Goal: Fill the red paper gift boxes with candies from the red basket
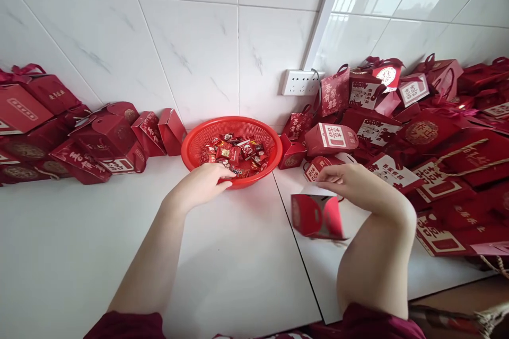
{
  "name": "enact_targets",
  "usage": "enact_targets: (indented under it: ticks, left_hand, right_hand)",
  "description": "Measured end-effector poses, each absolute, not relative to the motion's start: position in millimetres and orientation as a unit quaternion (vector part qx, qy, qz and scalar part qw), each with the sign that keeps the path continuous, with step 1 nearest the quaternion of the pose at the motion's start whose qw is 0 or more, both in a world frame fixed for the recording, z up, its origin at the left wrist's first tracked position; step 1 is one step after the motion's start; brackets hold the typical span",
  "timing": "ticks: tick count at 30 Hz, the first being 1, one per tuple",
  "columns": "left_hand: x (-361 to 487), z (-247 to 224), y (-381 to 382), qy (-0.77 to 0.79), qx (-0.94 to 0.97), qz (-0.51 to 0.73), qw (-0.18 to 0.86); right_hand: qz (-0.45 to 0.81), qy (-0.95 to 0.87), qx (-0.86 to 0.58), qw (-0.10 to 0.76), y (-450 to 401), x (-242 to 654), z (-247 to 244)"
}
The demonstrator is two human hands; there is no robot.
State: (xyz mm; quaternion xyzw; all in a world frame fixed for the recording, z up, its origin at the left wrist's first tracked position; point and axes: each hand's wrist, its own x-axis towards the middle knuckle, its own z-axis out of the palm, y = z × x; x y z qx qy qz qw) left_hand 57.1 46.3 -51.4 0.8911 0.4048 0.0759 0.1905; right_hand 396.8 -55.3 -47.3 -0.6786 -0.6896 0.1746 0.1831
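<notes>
My left hand [207, 183] reaches over the near rim of a red plastic basket [191, 140]. Its fingers are at the wrapped candies [233, 153] inside; the fingertips are partly hidden, so I cannot make out whether they grip one. To the right, my right hand [342, 180] pinches the pale upper flap of a small red gift box [318, 217]. That box hangs tilted just above the table, its top unfolded, slightly blurred by motion.
Piled red gift boxes [377, 132] with ribbons and rope handles crowd the right side. More red boxes [107, 132] stand along the wall at left. A white power strip [301, 82] is on the tiled wall. A dark seam crosses the white table [238, 254].
</notes>
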Motion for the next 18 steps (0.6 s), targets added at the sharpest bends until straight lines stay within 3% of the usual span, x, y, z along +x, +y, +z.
enact_targets:
  ticks: [10, 14, 18]
  left_hand:
    - [58, -22, 5, 0.354, 0.871, 0.219, 0.259]
    - [50, -18, -2, 0.33, 0.867, 0.322, 0.187]
    - [47, -18, -2, 0.287, 0.814, 0.504, 0.009]
  right_hand:
    - [0.209, -0.756, -0.442, 0.435, -45, 285, -30]
    - [0.197, -0.728, -0.408, 0.516, -42, 262, -24]
    - [0.164, -0.706, -0.441, 0.529, -41, 246, -26]
